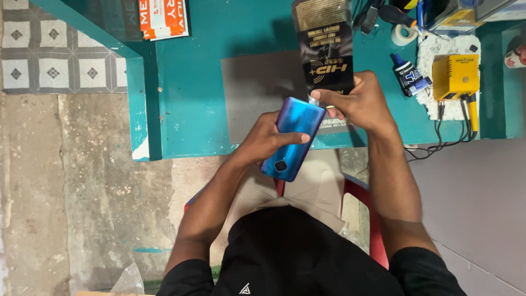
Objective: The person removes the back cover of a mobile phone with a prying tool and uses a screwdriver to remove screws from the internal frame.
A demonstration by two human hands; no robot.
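Observation:
My left hand (267, 137) grips a blue smartphone (293, 137) with its glossy back facing up and the camera end toward me. My right hand (356, 101) holds a long black flat package (324, 49) by its lower end, right beside the phone's far end. The thumb and forefinger of that hand pinch at the phone's top edge where something small and clear shows. Both hands hover above the near edge of a teal table (192, 87).
A grey mat (252, 87) lies on the table under the hands. At right stand a yellow box-shaped device (455, 77) with cables on a white cloth, a small dark bottle (408, 75) and a tape roll (404, 34). An orange-and-white pack (163, 17) lies far left. I sit on a red chair (361, 192).

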